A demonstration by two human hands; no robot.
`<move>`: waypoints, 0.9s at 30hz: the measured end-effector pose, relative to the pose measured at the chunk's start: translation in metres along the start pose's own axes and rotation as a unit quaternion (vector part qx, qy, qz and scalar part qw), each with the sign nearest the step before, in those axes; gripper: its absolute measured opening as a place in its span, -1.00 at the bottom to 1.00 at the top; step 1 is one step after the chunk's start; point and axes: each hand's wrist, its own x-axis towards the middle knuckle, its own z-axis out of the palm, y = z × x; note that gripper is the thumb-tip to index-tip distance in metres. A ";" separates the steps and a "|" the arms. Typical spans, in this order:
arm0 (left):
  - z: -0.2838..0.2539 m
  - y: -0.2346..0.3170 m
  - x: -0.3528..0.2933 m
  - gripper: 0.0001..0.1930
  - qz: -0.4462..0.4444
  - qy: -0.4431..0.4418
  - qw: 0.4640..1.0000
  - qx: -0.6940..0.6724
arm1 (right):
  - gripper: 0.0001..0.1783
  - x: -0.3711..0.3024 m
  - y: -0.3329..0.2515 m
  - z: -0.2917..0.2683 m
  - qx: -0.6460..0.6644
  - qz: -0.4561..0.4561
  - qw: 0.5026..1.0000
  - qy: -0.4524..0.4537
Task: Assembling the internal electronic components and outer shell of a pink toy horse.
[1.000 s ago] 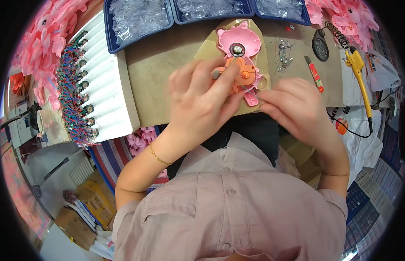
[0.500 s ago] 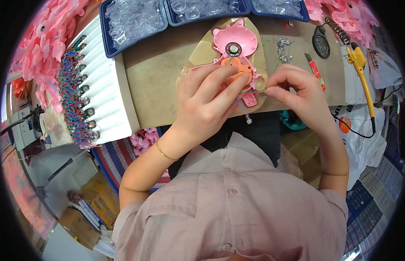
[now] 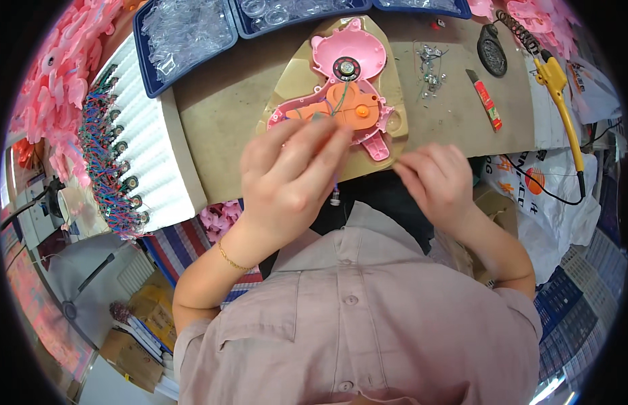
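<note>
A pink plastic toy half-shell (image 3: pixel 377 147) lies in a tan mould-like holder (image 3: pixel 285 88). Inside it sit a round black speaker (image 3: pixel 347 68) and an orange plastic housing (image 3: pixel 353 113), with thin green wires (image 3: pixel 339 101) running across. My left hand (image 3: pixel 287 179) is over the shell's near left part, fingers bent and drawn together. From under them hangs a purple wire with a small clear LED (image 3: pixel 335 196); the grip itself is hidden. My right hand (image 3: pixel 437 181) is closed in a pinch by the holder's near right edge; whatever is between its fingertips cannot be made out.
Blue trays (image 3: pixel 152 84) of clear plastic parts line the back. At left, a white ridged rack (image 3: pixel 155 135) carries wired speakers (image 3: pixel 130 183). To the right are small metal parts (image 3: pixel 432 71), a red cutter knife (image 3: pixel 486 101) and a yellow soldering iron (image 3: pixel 560 101) with coiled holder.
Both hands have shifted left and toward me, uncovering more of the orange housing. The wires stretched between my hands no longer show there. My right hand has turned lower, its fingers closed.
</note>
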 end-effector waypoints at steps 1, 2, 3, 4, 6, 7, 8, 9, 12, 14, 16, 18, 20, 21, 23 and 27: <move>0.002 -0.002 0.001 -0.67 0.034 -0.020 0.999 -0.022 | -0.86 -0.001 0.000 -0.001 -0.001 0.000 1.000 -0.002; 0.003 -0.003 0.003 -0.66 0.068 -0.041 0.996 -0.044 | -0.88 -0.001 0.000 -0.002 0.066 0.059 0.996 -0.015; 0.005 -0.005 0.004 -0.66 0.068 -0.041 0.996 -0.046 | -0.90 -0.001 -0.001 -0.005 0.132 0.120 0.984 -0.028; 0.005 -0.007 0.005 -0.67 0.086 -0.040 0.995 -0.041 | -0.93 0.006 -0.001 -0.010 0.196 0.205 0.959 -0.026; 0.004 -0.006 0.002 -0.67 0.100 -0.039 0.994 -0.034 | -0.93 0.032 0.004 -0.013 0.191 0.175 0.966 0.005; 0.002 -0.002 0.001 -0.66 0.103 -0.048 0.993 0.004 | -0.92 0.043 0.009 -0.012 0.181 0.148 0.971 0.041; 0.000 0.001 0.000 -0.66 0.106 -0.057 0.992 0.043 | -0.92 0.053 0.013 -0.006 0.177 0.151 0.972 0.041; 0.000 0.003 0.000 -0.66 0.106 -0.054 0.992 0.039 | -0.90 0.064 0.016 0.000 0.089 0.049 0.994 0.040; 0.001 0.006 0.000 -0.66 0.108 -0.039 0.990 0.084 | -0.85 0.069 0.019 0.000 0.063 0.008 0.998 -0.013; 0.004 0.006 -0.003 -0.67 0.124 -0.003 0.986 0.108 | -0.83 0.072 0.025 -0.005 0.126 0.063 0.988 -0.067; 0.003 0.006 -0.003 -0.68 0.126 -0.024 0.986 0.106 | -0.85 0.074 0.029 -0.014 0.211 0.062 0.970 -0.108; 0.002 0.006 -0.002 -0.69 0.131 -0.045 0.985 0.102 | -0.86 0.081 0.026 -0.021 0.212 0.103 0.963 -0.133; 0.002 0.005 -0.002 -0.71 0.141 -0.049 0.984 0.099 | -0.87 0.082 0.021 -0.024 0.213 0.146 0.953 -0.155; 0.002 0.006 -0.001 -0.71 0.139 -0.047 0.984 0.099 | -0.87 0.083 0.018 -0.024 0.200 0.164 0.954 -0.149; 0.002 0.008 -0.001 -0.70 0.127 -0.057 0.987 0.085 | -0.87 0.081 0.017 -0.020 0.185 0.179 0.955 -0.147; 0.002 0.009 0.000 -0.69 0.120 -0.066 0.988 0.078 | -0.86 0.060 0.022 -0.003 0.088 0.024 0.995 -0.028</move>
